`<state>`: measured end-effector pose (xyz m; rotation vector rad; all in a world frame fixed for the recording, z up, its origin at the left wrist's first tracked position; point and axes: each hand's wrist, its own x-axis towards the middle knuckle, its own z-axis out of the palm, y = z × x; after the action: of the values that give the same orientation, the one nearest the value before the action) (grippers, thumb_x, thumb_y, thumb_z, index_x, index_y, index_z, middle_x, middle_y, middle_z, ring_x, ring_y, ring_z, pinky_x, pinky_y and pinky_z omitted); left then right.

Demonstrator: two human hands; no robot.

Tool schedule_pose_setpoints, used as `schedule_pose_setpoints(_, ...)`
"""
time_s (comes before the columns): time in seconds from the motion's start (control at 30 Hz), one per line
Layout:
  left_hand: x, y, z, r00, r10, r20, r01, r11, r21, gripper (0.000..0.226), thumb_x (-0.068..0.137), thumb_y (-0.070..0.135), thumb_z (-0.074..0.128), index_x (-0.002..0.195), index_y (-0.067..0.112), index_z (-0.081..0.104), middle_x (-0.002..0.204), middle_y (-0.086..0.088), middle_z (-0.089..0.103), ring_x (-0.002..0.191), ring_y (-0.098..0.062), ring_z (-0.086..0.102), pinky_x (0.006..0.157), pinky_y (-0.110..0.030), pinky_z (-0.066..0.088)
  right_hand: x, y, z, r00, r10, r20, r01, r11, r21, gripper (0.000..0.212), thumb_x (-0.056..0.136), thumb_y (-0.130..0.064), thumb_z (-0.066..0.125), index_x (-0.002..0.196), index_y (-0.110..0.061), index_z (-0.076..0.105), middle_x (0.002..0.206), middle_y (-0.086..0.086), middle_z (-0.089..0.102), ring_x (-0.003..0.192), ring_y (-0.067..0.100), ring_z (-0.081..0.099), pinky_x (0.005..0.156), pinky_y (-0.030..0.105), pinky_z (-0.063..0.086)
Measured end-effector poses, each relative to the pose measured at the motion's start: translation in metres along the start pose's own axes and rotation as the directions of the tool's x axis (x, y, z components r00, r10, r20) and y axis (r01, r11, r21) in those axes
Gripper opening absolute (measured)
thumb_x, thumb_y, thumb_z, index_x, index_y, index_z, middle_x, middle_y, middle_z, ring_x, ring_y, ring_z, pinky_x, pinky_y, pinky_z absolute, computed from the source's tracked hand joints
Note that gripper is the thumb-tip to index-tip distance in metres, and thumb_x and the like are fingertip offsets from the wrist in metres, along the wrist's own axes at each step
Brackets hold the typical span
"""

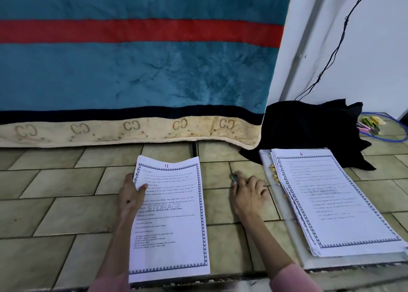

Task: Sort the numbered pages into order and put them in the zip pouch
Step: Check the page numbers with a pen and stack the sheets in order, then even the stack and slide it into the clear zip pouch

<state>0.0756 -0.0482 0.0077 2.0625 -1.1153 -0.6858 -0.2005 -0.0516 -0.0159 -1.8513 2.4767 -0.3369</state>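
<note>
My left hand (130, 194) pinches the page stack (170, 221) topped "11" on the tiled floor (66, 203); my right hand (249, 194) rests spread beside the "6" stack (335, 201) atop the clear zip pouch (284, 221).

From my feed the light is dim, flat and bluish, with soft shadows. The white printed pages (170, 214) are the brightest area, without harsh glare. Wide-angle distortion bows the olive tiled floor (66, 203) toward 6 o'clock, where the edge blurs; small text is unreadable.
</note>
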Motion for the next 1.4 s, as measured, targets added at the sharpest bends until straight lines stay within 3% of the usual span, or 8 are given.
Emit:
schedule_pose_setpoints(0.2,0.006,-0.011,0.008,0.997,0.061,-0.047,-0.059,0.998,0.035,0.056,0.085,0.008,0.062,0.135,0.007,0.038,0.127,-0.021,0.055,0.117,-0.039,0.049,0.095,-0.045,0.043,0.001,0.014,-0.008,1.0,0.007,0.015,-0.008,0.994,0.108,0.063,0.091,-0.061,0.019,0.145,-0.029,0.026,0.132,0.01,0.043,0.121,0.03,0.038,0.096,0.044,0.03)
schedule_pose_setpoints(0.37,0.0,-0.008,0.024,0.985,0.118,-0.126,-0.068,0.935,0.347,0.061,0.087,0.009,0.058,0.142,0.011,0.032,0.149,-0.019,0.025,0.137,-0.039,0.019,0.109,-0.053,0.021,0.015,0.053,-0.022,0.986,0.139,-0.089,-0.124,0.98,0.157,0.053,0.094,-0.048,0.029,0.141,-0.023,0.035,0.139,0.013,0.041,0.125,0.033,0.035,0.099,0.048,0.028)
schedule_pose_setpoints(0.5,-0.019,0.025,0.047,0.947,0.209,-0.244,-0.146,0.956,0.253,0.041,0.087,0.001,0.05,0.128,0.008,0.051,0.144,-0.021,0.033,0.133,-0.039,0.026,0.108,-0.051,0.022,0.019,0.095,-0.028,0.949,0.314,-0.002,-0.311,0.941,0.133,0.048,0.096,-0.044,0.032,0.137,-0.022,0.04,0.144,0.013,0.036,0.135,0.033,0.024,0.106,0.053,0.021)
schedule_pose_setpoints(0.67,-0.087,0.122,0.117,0.865,0.498,0.063,-0.48,0.857,-0.186,0.028,0.087,-0.003,0.049,0.108,0.005,0.065,0.112,-0.011,0.066,0.097,-0.02,0.06,0.089,-0.024,0.044,0.013,0.114,-0.036,0.963,0.257,0.083,-0.265,0.958,0.112,0.041,0.098,-0.042,0.025,0.123,-0.025,0.052,0.134,0.008,0.047,0.123,0.03,0.038,0.098,0.045,0.031)
schedule_pose_setpoints(0.93,-0.151,0.191,0.228,0.761,0.285,0.583,-0.265,0.957,-0.122,0.03,0.087,0.007,0.052,0.116,0.001,0.06,0.118,-0.011,0.064,0.113,-0.023,0.058,0.085,-0.022,0.042,0.028,0.196,-0.062,0.93,0.364,0.051,-0.366,0.903,0.224,0.042,0.097,-0.024,0.04,0.138,-0.018,0.042,0.148,0.014,0.034,0.138,0.031,0.023,0.109,0.047,0.025)
schedule_pose_setpoints(1.1,-0.154,0.19,0.248,0.786,0.249,0.565,-0.289,0.957,-0.02,0.015,0.082,0.007,0.056,0.095,0.002,0.064,0.087,-0.001,0.061,0.077,-0.01,0.054,0.057,-0.022,0.041,0.04,0.243,-0.071,0.863,0.472,0.18,-0.504,0.829,0.242,0.06,0.093,-0.037,0.046,0.146,-0.016,0.027,0.153,0.017,0.021,0.142,0.035,0.013,0.115,0.052,0.014)
schedule_pose_setpoints(1.3,-0.14,0.186,0.264,0.799,0.141,0.584,-0.209,0.977,0.049,0.042,0.073,0.016,0.056,0.113,0.004,0.06,0.117,-0.01,0.061,0.097,-0.025,0.061,0.071,-0.02,0.043,0.041,0.238,-0.069,0.894,0.441,0.083,-0.444,0.845,0.299,0.064,0.087,-0.027,0.058,0.144,-0.016,0.029,0.148,0.011,0.036,0.138,0.029,0.027,0.111,0.048,0.021)
schedule_pose_setpoints(1.4,-0.138,0.191,0.259,0.79,0.126,0.6,-0.154,0.988,-0.005,0.025,0.075,0.01,0.057,0.099,0.007,0.064,0.099,-0.001,0.063,0.079,-0.014,0.06,0.058,-0.013,0.044,0.037,0.236,-0.066,0.89,0.453,0.042,-0.44,0.834,0.332,0.066,0.087,-0.025,0.06,0.144,-0.017,0.028,0.146,0.011,0.039,0.136,0.029,0.032,0.11,0.048,0.023)
